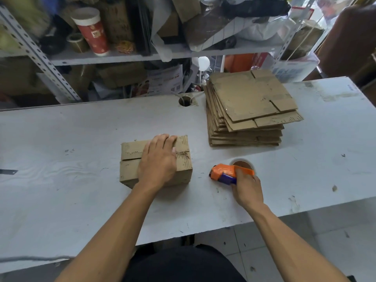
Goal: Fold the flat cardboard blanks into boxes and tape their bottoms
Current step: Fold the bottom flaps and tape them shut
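Note:
A folded brown cardboard box (130, 161) stands on the white table (61, 159) with its two closed flaps facing up and an untaped seam between them. My left hand (158, 159) lies flat on those flaps, fingers straight, pressing them down. To the right of the box an orange and blue tape dispenser (224, 173) with a roll of clear tape lies on the table. My right hand (247, 189) grips its handle. A stack of flat cardboard blanks (248, 102) sits at the back right of the table.
A round cable hole (185, 101) opens in the table behind the box. Metal shelving (122, 57) crowded with cardboard, bags, a tape roll and a red paper cup (92, 30) rises behind the table. The table's front edge runs close to my body.

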